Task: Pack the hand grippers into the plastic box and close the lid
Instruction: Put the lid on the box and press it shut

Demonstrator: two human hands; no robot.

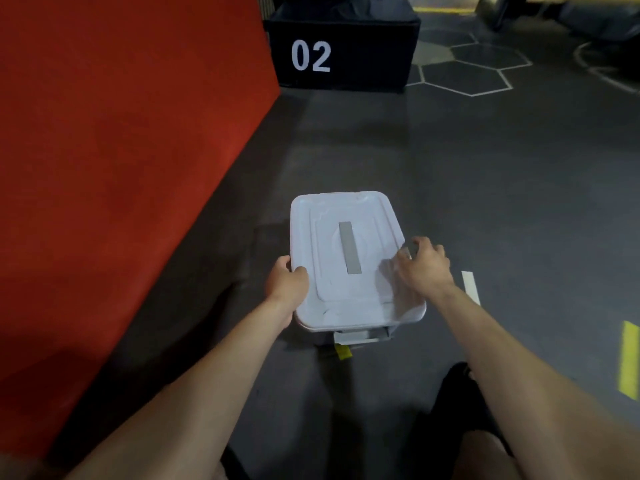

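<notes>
A white plastic box stands on the dark floor, and its lid (349, 216) with a grey strip covers it. The box's front latch (360, 336) shows below the near rim. My left hand (285, 284) grips the lid's left edge, thumb on top and fingers under the rim. My right hand (426, 265) is at the lid's right edge with fingers curled over the side; whether it grips the rim I cannot tell. No hand grippers are visible; the box's inside is hidden by the lid.
A large red padded block (121, 133) rises on the left. A black box marked 02 (341, 50) stands at the back. White tape (471, 287) and yellow tape (628, 358) mark the floor to the right. A yellow tape scrap (343, 351) lies below the box.
</notes>
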